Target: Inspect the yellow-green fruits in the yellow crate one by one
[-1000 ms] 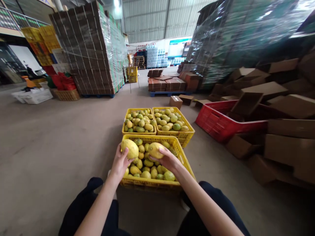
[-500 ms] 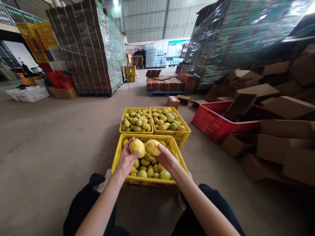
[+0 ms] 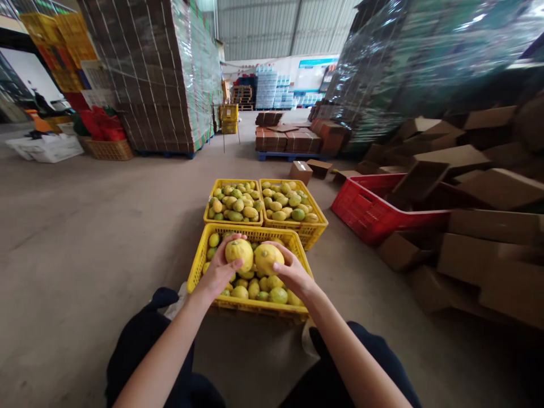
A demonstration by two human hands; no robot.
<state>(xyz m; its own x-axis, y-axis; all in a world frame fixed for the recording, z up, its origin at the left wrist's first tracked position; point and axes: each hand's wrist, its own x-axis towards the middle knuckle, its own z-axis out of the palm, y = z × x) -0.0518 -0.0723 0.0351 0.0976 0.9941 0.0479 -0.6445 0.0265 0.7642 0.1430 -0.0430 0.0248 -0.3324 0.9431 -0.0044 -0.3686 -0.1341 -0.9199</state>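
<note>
My left hand [image 3: 219,272] is closed round a plump yellow lemon-like fruit [image 3: 239,255], its stem end facing me. My right hand [image 3: 294,273] grips a second yellow lemon-like fruit [image 3: 267,259] from its right side, thumb in front. The two fruits are held side by side, almost touching. Both hands are over a yellow plastic crate [image 3: 250,304] holding many yellow and greenish fruits [image 3: 254,290]; the hands and held fruits hide part of its contents.
Behind stand two more fruit-filled yellow crates, a left one [image 3: 205,214] and a right one [image 3: 317,229]. To the right sit a red crate [image 3: 361,212] and heaped cardboard boxes [image 3: 480,255]. Farther off are a wrapped pallet stack [image 3: 147,79] and flat cardboard bundles [image 3: 289,140].
My right hand has turned its fruit so an end now faces me, with the thumb in front. The left hand keeps its fruit. The view has shifted slightly.
</note>
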